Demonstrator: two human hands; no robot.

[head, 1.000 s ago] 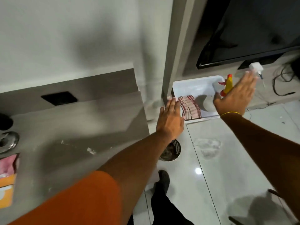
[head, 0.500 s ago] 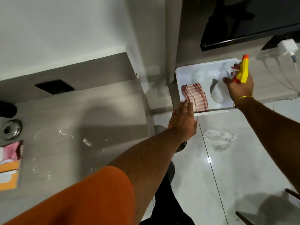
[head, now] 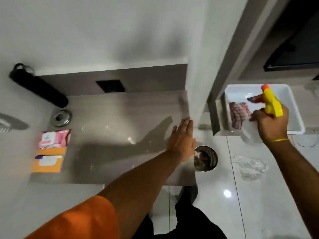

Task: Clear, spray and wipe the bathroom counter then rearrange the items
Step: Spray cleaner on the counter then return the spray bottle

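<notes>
My right hand (head: pixel 271 125) grips a spray bottle (head: pixel 271 103) with a yellow and orange head and a clear body, held in the air in front of a white tub (head: pixel 291 104) on a low shelf at the right. A red-striped cloth (head: pixel 237 115) lies in that tub. My left hand (head: pixel 182 140) is flat and open over the right end of the grey bathroom counter (head: pixel 112 135), holding nothing. Small white specks and wet smears dot the counter's middle.
A pink wipes pack (head: pixel 53 138) and an orange pack (head: pixel 49 160) lie at the counter's left, near a metal drain (head: pixel 60 117) and a black tube (head: pixel 38 86). A small bin (head: pixel 205 158) stands on the tiled floor, with a crumpled clear plastic (head: pixel 250 167) nearby.
My right hand has closed on the spray bottle and lifted it out of the tub. My left hand has drawn back from the tub to the counter's right end. The view has swung left.
</notes>
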